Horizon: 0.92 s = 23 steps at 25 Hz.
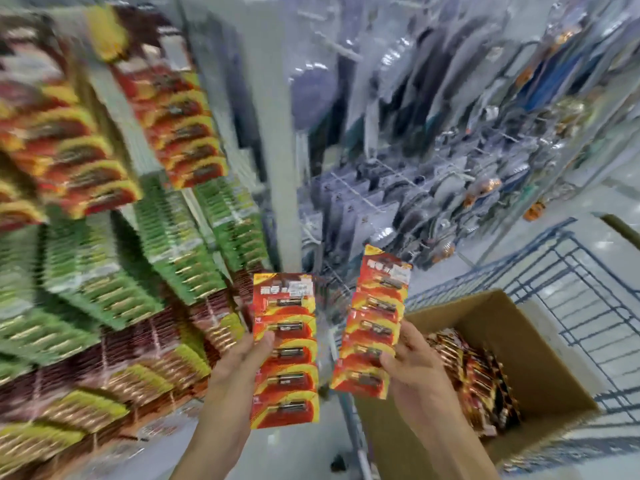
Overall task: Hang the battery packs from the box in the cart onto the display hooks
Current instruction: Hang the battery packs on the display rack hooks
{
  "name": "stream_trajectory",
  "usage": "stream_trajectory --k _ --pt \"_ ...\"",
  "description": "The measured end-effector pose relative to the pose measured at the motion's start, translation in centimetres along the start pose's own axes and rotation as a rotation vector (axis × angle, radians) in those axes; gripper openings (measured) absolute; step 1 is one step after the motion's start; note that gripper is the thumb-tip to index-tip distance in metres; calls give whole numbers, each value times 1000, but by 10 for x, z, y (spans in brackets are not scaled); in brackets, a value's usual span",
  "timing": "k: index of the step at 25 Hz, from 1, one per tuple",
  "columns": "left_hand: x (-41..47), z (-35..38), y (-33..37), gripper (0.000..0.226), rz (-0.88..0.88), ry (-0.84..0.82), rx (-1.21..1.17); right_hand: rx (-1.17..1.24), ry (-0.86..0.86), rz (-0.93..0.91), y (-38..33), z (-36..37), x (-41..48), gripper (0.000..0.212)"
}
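My left hand point(239, 362) grips a long red and yellow battery pack point(287, 372) by its left edge, thumb on the front. My right hand point(412, 362) holds a second red and yellow battery pack point(375, 317) by its right edge, tilted slightly right. Both strips stand upright in front of me, a small gap between them. Low at the right, an open cardboard box point(540, 344) with more red packs point(478, 379) sits in the blue wire cart point(588, 271). The display hooks point(166, 123) at the upper left carry rows of red battery packs, blurred by motion.
Green packs point(145, 265) and dark red packs point(114, 368) hang in rows below the red ones at left. A white upright post point(280, 161) separates this display from a rack of clear-bagged goods point(433, 168) at centre right. Pale floor shows below.
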<state>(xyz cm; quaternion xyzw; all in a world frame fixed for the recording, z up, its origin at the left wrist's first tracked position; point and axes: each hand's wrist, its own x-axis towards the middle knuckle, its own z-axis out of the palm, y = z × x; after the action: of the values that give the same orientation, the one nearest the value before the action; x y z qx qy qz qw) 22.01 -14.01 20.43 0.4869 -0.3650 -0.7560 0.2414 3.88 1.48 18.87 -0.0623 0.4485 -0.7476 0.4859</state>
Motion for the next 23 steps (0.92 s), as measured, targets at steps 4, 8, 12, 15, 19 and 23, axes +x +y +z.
stream_trajectory --k 4,8,12,15,19,23 --pt "-30 -64 30 32 86 -29 -21 0 -65 0 28 70 -14 97" --pt "-52 -117 61 33 152 31 -77 -44 -27 9 51 133 -19 50" --pt "-69 -152 88 37 228 100 -145 -89 -92 -2 54 189 -13 40" --pt "-77 -164 102 40 296 128 -194 -154 -93 -47 49 221 -2 46" --pt "-87 -166 126 38 408 185 -188 -223 -131 -70 39 243 8 44" --pt "-94 -162 160 43 536 234 -159 -231 -145 -42 36 248 13 40"
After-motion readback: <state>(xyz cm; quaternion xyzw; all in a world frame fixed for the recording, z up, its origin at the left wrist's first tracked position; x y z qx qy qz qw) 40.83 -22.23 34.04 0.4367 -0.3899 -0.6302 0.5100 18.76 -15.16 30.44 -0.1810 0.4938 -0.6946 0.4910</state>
